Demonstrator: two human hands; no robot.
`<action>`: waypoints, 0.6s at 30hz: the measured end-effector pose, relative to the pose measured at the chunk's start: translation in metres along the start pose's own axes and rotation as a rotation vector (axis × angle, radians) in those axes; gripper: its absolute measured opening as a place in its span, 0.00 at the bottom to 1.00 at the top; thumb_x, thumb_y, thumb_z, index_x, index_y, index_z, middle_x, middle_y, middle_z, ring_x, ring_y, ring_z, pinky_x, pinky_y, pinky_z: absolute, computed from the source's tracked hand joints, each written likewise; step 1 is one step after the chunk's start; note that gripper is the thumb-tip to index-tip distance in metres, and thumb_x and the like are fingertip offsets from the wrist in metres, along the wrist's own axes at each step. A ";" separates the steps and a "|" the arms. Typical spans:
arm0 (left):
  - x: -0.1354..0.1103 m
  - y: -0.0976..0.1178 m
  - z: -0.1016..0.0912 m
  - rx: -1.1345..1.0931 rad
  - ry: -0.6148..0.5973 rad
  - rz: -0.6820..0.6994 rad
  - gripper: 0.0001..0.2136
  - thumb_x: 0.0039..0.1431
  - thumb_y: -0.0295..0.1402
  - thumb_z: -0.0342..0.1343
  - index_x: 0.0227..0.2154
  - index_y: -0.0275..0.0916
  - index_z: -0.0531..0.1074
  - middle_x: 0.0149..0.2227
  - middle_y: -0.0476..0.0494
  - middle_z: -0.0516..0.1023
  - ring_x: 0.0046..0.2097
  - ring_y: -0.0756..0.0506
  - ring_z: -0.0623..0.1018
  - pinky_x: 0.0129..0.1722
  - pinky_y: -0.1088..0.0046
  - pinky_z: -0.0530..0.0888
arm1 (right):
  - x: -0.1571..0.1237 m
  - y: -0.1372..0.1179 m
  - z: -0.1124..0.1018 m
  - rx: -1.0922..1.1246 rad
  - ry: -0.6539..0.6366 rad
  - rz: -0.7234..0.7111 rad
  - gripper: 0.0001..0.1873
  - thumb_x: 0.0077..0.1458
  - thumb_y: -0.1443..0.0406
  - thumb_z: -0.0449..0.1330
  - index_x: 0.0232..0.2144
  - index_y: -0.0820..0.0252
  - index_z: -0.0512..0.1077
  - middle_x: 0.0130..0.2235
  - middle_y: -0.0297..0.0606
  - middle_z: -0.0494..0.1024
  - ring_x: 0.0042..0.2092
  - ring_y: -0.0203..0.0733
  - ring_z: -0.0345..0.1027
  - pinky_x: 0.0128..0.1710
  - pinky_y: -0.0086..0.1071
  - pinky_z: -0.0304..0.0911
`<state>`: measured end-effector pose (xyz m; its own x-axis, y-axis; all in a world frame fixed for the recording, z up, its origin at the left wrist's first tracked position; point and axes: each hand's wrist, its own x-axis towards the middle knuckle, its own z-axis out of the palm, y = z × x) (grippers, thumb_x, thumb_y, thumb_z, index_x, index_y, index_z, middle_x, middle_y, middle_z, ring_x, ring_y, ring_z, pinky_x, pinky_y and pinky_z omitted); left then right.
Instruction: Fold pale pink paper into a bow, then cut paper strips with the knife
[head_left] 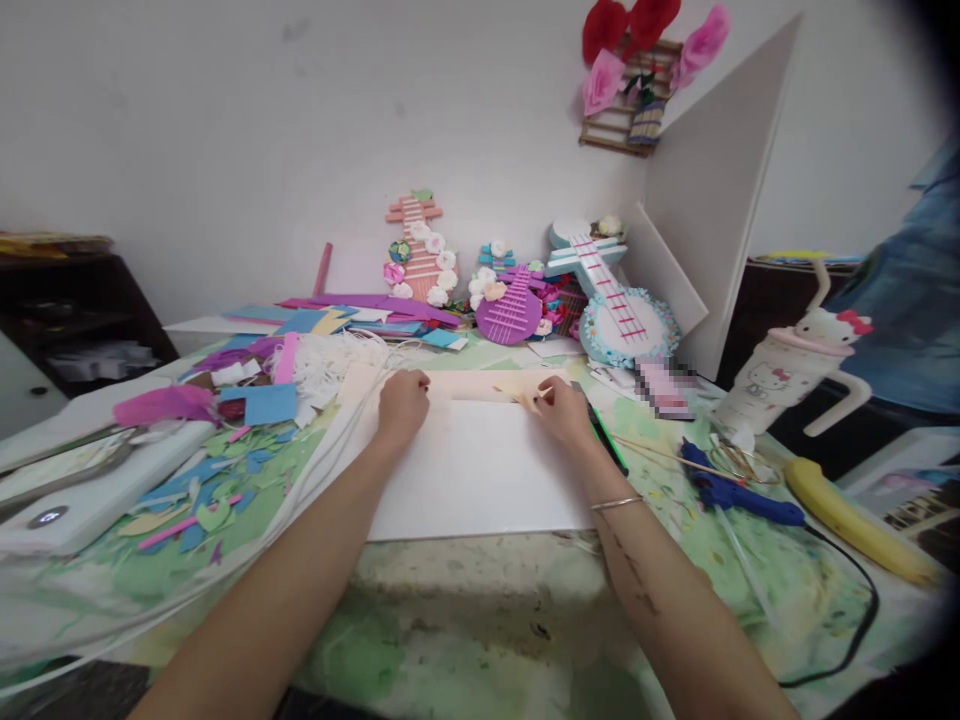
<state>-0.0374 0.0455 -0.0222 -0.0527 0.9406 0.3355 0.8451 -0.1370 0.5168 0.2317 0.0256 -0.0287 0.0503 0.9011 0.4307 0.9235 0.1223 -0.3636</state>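
Note:
A white sheet (480, 470) lies flat in front of me, with a pale peach paper strip (472, 385) along its far edge. My left hand (403, 408) rests at the strip's left part, fingers curled; what they grip, if anything, is hidden. Toward the strip's right end, my right hand (562, 408) is closed in a pinch on a small pale yellow paper piece (523, 388). A black and green cutter-like tool (607, 440) lies beside that hand, partly covered by it.
Paper scraps (217, 500) and a white device (105, 500) lie at left. A blue glue gun (739, 495), a banana (855, 520) and a white tumbler (776, 380) stand or lie at right. Paper instruments (630, 320) lean at the back. White cords (322, 470) cross the left side.

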 end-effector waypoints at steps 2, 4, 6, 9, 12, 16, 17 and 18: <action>0.004 -0.009 -0.005 0.022 0.054 -0.109 0.15 0.62 0.37 0.53 0.49 0.36 0.68 0.50 0.40 0.70 0.49 0.42 0.73 0.48 0.57 0.72 | 0.003 0.011 0.003 -0.023 0.045 0.115 0.12 0.54 0.68 0.57 0.42 0.64 0.70 0.32 0.41 0.78 0.34 0.42 0.69 0.36 0.32 0.58; 0.006 -0.015 -0.006 0.019 0.069 -0.180 0.15 0.61 0.37 0.54 0.49 0.36 0.68 0.50 0.39 0.70 0.50 0.42 0.73 0.48 0.56 0.72 | 0.005 0.019 0.006 -0.033 0.062 0.178 0.09 0.51 0.68 0.58 0.37 0.63 0.71 0.31 0.42 0.77 0.33 0.43 0.69 0.35 0.32 0.58; 0.005 -0.017 -0.005 -0.012 0.055 -0.211 0.16 0.61 0.37 0.55 0.49 0.36 0.67 0.50 0.39 0.70 0.50 0.42 0.73 0.48 0.56 0.72 | 0.005 0.023 0.009 -0.028 0.068 0.194 0.04 0.50 0.68 0.59 0.32 0.62 0.71 0.30 0.43 0.77 0.33 0.43 0.69 0.35 0.33 0.59; 0.004 -0.017 -0.002 -0.109 0.010 -0.220 0.16 0.61 0.37 0.55 0.49 0.36 0.67 0.50 0.40 0.71 0.49 0.42 0.73 0.47 0.57 0.72 | 0.005 0.026 0.011 -0.003 0.100 0.173 0.01 0.50 0.68 0.59 0.28 0.62 0.70 0.30 0.45 0.75 0.35 0.45 0.68 0.37 0.35 0.60; 0.004 -0.013 0.001 -0.255 -0.033 -0.219 0.16 0.62 0.37 0.54 0.49 0.36 0.67 0.49 0.40 0.71 0.47 0.43 0.74 0.45 0.59 0.73 | 0.004 0.023 0.007 0.040 0.168 0.123 0.01 0.50 0.68 0.58 0.29 0.62 0.70 0.35 0.47 0.74 0.41 0.48 0.66 0.43 0.39 0.59; 0.000 -0.002 0.003 -0.500 -0.112 -0.203 0.16 0.62 0.37 0.53 0.50 0.36 0.67 0.49 0.40 0.71 0.45 0.44 0.75 0.44 0.60 0.75 | 0.002 0.008 0.000 0.150 0.202 -0.025 0.06 0.50 0.70 0.56 0.33 0.61 0.70 0.41 0.48 0.72 0.49 0.52 0.61 0.52 0.48 0.54; -0.002 0.002 0.003 -0.560 -0.143 -0.200 0.16 0.62 0.37 0.53 0.50 0.36 0.66 0.49 0.40 0.71 0.45 0.44 0.75 0.43 0.60 0.75 | 0.001 0.002 -0.002 0.186 0.182 -0.080 0.07 0.50 0.72 0.56 0.33 0.61 0.70 0.41 0.48 0.72 0.50 0.52 0.60 0.53 0.48 0.53; -0.003 0.006 0.004 -0.616 -0.175 -0.198 0.16 0.62 0.37 0.53 0.50 0.36 0.66 0.48 0.40 0.71 0.45 0.44 0.75 0.43 0.61 0.75 | -0.001 -0.005 -0.003 0.225 0.147 -0.138 0.09 0.49 0.74 0.55 0.33 0.60 0.71 0.42 0.46 0.71 0.51 0.50 0.61 0.54 0.47 0.54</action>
<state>-0.0299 0.0428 -0.0238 -0.0441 0.9956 0.0822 0.3672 -0.0604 0.9282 0.2279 0.0226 -0.0251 -0.0006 0.8016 0.5978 0.8190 0.3434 -0.4597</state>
